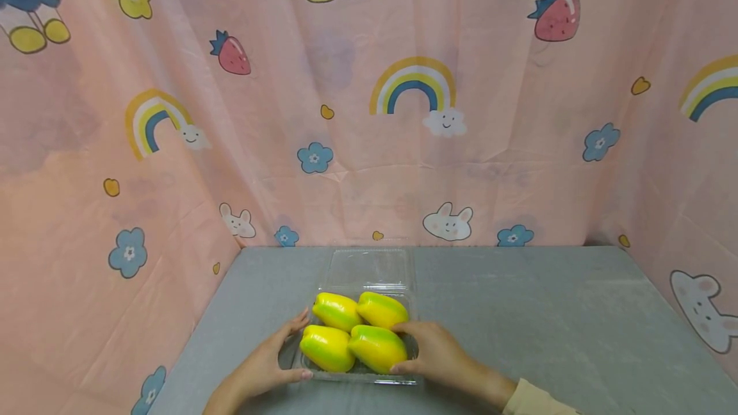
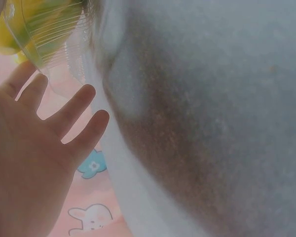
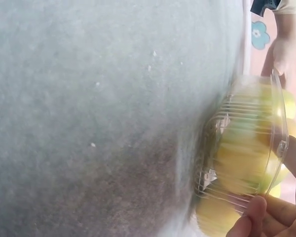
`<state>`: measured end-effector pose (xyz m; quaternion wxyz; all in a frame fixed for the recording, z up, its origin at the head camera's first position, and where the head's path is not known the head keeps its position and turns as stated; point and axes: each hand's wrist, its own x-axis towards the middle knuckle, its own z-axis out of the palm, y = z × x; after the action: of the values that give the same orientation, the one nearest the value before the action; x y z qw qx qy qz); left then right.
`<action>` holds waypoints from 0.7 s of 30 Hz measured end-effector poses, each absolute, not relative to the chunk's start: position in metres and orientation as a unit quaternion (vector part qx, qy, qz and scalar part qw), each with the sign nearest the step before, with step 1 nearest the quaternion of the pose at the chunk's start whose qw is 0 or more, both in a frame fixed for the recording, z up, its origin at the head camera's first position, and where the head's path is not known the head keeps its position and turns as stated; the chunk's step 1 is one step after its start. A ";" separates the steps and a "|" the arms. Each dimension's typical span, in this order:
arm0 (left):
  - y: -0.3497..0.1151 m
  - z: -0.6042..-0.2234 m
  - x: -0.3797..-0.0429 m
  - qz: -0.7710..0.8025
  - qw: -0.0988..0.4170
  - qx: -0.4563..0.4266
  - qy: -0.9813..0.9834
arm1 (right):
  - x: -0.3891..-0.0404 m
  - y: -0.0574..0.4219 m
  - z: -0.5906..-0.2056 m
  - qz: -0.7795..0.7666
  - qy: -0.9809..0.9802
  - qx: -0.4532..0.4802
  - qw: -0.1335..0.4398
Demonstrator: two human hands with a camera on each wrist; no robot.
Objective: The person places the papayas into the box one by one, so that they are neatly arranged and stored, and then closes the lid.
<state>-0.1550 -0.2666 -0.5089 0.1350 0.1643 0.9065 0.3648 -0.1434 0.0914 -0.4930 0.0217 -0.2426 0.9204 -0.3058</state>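
Several glossy yellow-green fruits that look like papayas [image 1: 327, 348] lie in two rows in a clear plastic clamshell box [image 1: 363, 379]. Its see-through lid [image 1: 369, 269] is folded back, away from me. My left hand [image 1: 262, 360] rests along the box's left side, its fingers extended and spread in the left wrist view. At the right end, the thumb and index finger of my right hand [image 1: 438, 354] reach over the rim and hold the near right papaya [image 1: 377, 349] from both sides. In the right wrist view, other fingers [image 3: 256, 210] lie along the ribbed outer wall.
The box stands on a grey table [image 1: 519, 312]. A pink cloth [image 1: 490, 178] printed with rainbows, flowers and rabbits hangs behind the table and along its left and right sides.
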 end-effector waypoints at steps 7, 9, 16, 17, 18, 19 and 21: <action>-0.267 -0.509 -0.155 0.368 0.135 0.168 0.904 | -0.145 0.091 -0.491 -0.315 0.919 -0.232 0.042; -0.267 -0.509 -0.155 0.364 0.136 0.166 0.906 | -0.145 0.091 -0.491 -0.318 0.918 -0.232 0.047; -0.266 -0.509 -0.155 0.362 0.133 0.167 0.907 | -0.146 0.092 -0.492 -0.321 0.916 -0.238 0.044; -0.266 -0.509 -0.155 0.362 0.133 0.167 0.907 | -0.146 0.092 -0.492 -0.320 0.916 -0.239 0.043; -0.266 -0.509 -0.154 0.363 0.133 0.166 0.907 | -0.146 0.092 -0.493 -0.320 0.915 -0.240 0.042; -0.266 -0.509 -0.154 0.362 0.134 0.165 0.908 | -0.146 0.092 -0.493 -0.319 0.915 -0.242 0.040; -0.266 -0.508 -0.154 0.360 0.135 0.162 0.909 | -0.147 0.092 -0.494 -0.318 0.916 -0.243 0.037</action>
<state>-0.1543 -0.2662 -0.5079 0.1349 0.1622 0.9088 0.3600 -0.1465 0.0923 -0.4936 0.0368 -0.2435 0.9155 -0.3181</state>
